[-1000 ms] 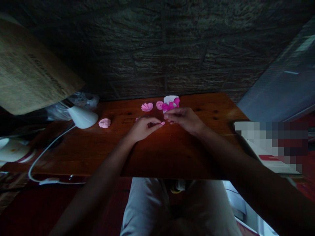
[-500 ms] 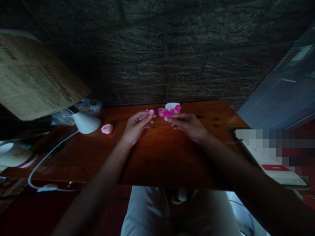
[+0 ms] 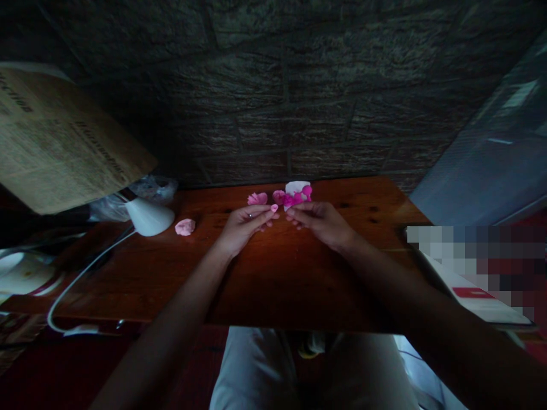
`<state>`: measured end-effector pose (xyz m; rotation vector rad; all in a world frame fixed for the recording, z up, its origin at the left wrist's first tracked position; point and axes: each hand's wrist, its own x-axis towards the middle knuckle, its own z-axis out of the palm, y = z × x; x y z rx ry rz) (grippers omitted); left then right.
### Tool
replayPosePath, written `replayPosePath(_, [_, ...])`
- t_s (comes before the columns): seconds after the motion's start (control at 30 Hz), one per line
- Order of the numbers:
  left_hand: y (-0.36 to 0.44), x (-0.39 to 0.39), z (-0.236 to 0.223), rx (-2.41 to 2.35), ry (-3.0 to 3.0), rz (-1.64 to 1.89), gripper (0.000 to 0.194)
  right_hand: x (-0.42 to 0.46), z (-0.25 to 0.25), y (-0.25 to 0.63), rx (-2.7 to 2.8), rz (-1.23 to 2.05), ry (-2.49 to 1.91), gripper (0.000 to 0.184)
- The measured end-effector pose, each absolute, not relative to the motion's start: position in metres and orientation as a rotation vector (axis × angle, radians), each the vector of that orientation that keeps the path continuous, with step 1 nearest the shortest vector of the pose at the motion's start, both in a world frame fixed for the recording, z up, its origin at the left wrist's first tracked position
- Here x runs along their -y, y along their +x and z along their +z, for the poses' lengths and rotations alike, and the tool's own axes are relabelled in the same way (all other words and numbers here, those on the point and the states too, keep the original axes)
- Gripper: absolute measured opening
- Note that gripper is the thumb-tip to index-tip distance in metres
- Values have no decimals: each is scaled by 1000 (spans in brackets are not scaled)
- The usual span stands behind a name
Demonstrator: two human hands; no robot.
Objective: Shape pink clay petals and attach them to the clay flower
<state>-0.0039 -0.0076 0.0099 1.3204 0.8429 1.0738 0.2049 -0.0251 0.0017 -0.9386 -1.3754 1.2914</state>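
Note:
Between the thumb and finger of my left hand is a small pink petal-like piece, held a little above the wooden table. My right hand is just to its right, thumb and fingertips pinched together; whatever is between them is too small to make out. Behind the hands lie a pink ruffled flower, a rounder pink flower and several bright magenta petal pieces. The magenta ones partly cover a white piece. Farther left rests a pale pink crumpled flower.
A lamp with a white base and a newsprint-patterned shade stands at the left, its white cord trailing over the table edge. A white cup is at far left. A tablet-like screen lies right; a stone wall rises behind.
My left hand has moved right and nearer to me with the small pink piece, uncovering the ruffled flower behind it. My right hand has come slightly nearer to me, away from the magenta pieces.

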Motion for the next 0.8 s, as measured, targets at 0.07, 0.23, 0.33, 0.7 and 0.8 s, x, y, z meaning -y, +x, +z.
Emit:
replayPosePath(0.07, [-4,7,9,-842,1313,1072,34,26,3,205,1381,1270,-907,35])
replayPosePath(0.23, [-5,6,7,-838,1311,1069,35,27,4,204,1332,1272,-871,29])
replayPosePath(0.33, [-5,7,8,-845,1321,1072,33,27,4,203,1258,1269,-844,25])
replayPosePath(0.7, [-5,7,8,-868,1344,1084,33,26,3,204,1138,1318,-899,27])
replayPosePath(0.8, [-5,7,8,-874,1337,1081,33,26,4,203,1142,1320,-901,26])
